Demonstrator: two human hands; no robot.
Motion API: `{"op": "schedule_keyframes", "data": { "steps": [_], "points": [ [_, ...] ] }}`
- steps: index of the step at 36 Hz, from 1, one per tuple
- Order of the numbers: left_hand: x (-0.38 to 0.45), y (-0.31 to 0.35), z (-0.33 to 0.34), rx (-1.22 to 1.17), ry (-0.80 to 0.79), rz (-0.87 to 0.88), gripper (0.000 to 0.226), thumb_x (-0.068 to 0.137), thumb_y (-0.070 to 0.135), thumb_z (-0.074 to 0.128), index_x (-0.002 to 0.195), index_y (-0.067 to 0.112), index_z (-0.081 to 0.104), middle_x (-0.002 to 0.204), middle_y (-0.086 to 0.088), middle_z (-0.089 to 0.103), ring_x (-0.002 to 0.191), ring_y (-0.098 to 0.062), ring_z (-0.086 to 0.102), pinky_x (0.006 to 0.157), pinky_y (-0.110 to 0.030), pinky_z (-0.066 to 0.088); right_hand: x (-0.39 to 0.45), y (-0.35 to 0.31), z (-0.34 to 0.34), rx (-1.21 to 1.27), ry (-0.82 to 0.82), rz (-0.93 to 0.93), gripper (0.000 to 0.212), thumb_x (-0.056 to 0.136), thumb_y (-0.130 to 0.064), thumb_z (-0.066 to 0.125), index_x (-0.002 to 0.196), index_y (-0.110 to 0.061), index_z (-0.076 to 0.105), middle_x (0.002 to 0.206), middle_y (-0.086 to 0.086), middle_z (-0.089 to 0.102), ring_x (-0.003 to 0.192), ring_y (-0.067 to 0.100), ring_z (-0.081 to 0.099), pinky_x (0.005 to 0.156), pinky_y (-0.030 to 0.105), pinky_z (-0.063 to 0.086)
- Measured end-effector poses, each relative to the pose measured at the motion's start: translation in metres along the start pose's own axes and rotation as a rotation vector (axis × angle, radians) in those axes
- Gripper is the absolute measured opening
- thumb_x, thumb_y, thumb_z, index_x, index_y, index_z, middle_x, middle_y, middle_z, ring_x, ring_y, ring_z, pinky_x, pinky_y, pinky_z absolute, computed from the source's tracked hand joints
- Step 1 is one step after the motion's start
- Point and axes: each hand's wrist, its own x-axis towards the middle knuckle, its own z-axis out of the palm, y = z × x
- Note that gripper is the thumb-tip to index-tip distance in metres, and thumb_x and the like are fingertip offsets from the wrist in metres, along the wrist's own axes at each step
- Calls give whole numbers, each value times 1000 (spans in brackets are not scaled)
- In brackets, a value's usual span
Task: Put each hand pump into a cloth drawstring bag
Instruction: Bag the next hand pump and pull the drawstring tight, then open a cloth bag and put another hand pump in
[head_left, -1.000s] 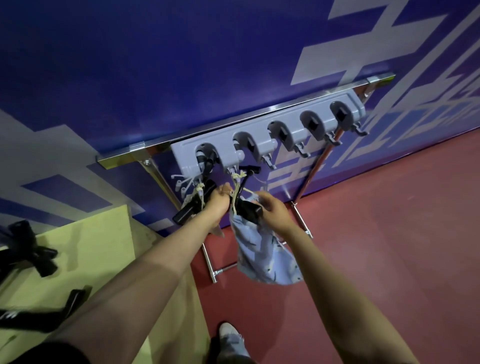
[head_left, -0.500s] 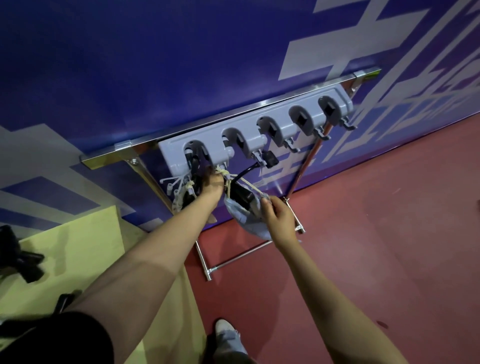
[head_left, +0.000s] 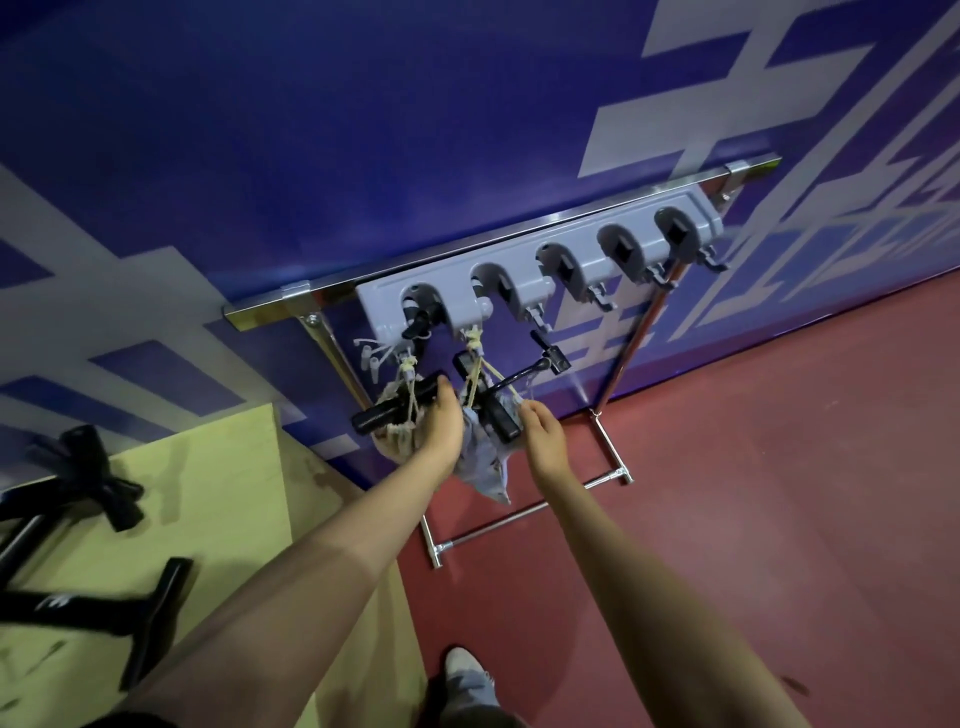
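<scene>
- Pump, black, sits head-down in a blue bag hung by its cord from the second hook of a grey rack; its hose sticks out toward the right.
- Left hand rests against that bag's left side; its fingertips are hidden behind the cloth, so I cannot tell whether they pinch anything.
- Right hand is beside the pump's body, fingers loosely curled, holding nothing visible.
- Pale bag with a second pump hangs from the first hook, partly covered by the left hand.
- More pumps lie on the desk, cut off at the left edge.
- Shoe on the red floor.
</scene>
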Motion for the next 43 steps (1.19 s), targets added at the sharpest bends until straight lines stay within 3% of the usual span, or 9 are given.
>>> {"op": "schedule_keyframes", "data": {
  "steps": [3, 6, 12, 15, 19, 26, 31, 38, 43],
  "points": [
    [-4, -11, -5, -4, -4, 23, 64, 101, 50, 25, 132, 3, 54, 139, -21, 51, 129, -35, 47, 110, -45, 33, -4, -5, 1, 175, 35, 70, 22, 101, -10, 43, 104, -3, 64, 91, 3, 64, 78, 3, 61, 73, 19, 47],
    [-16, -15, -12, 52, -45, 90, 58, 102, 45, 23, 134, 5, 53, 140, -19, 50, 130, -33, 46, 111, -45, 33, -10, -2, -4, 121, 100, 88, 26, 101, -13, 42, 114, -3, 63, 100, -3, 63, 87, 1, 57, 75, 6, 44],
    [-37, -24, -31, 113, -149, 219, 35, 103, 17, 34, 123, 2, 59, 126, -15, 60, 119, -29, 55, 98, -32, 41, -34, -2, -12, 62, 270, 139, 31, 101, -13, 41, 122, -2, 60, 115, 3, 59, 108, 14, 51, 89, 22, 35],
    [-40, -28, -47, 74, -171, 203, 32, 102, 14, 34, 114, 2, 61, 103, -13, 63, 85, -19, 61, 77, -29, 49, -52, 0, -10, 30, 251, 128, 22, 96, -16, 45, 102, -12, 65, 101, 4, 63, 97, 18, 55, 87, 36, 43],
    [-52, -30, -82, 4, -188, 198, 33, 102, 13, 31, 92, 6, 62, 73, -4, 58, 60, -13, 52, 48, -14, 43, -86, 7, 11, -50, 119, 88, 27, 75, -36, 40, 70, -17, 58, 69, 2, 57, 70, 18, 51, 70, 33, 41],
    [-84, -57, -191, -101, -68, 267, 38, 101, 8, 32, 69, 9, 53, 61, -9, 51, 33, -1, 47, 41, -13, 37, -155, -11, 91, -155, -347, 42, 39, 95, 3, 40, 61, -11, 54, 42, -8, 51, 41, -1, 43, 46, 16, 35],
    [-116, -100, -300, -126, 108, 252, 35, 99, 4, 35, 69, 8, 54, 60, -5, 53, 40, -5, 47, 45, -14, 39, -206, -17, 161, -283, -684, 36, 39, 97, 2, 35, 65, -10, 54, 52, -1, 51, 40, 1, 45, 47, 19, 35],
    [-141, -193, -440, -53, 368, 114, 32, 99, 16, 40, 76, 18, 63, 72, -2, 57, 67, -20, 53, 58, -26, 41, -268, -28, 266, -346, -814, -33, 36, 100, -6, 36, 71, -9, 57, 60, 4, 51, 43, 0, 47, 45, 13, 35],
    [-165, -252, -517, 154, 445, 123, 18, 103, 21, 40, 97, 16, 56, 85, -7, 56, 78, -26, 56, 73, -37, 45, -310, -21, 342, -518, -927, -22, 29, 97, -16, 40, 78, -12, 61, 65, -1, 55, 58, 12, 49, 49, 19, 35]
  ]
}}
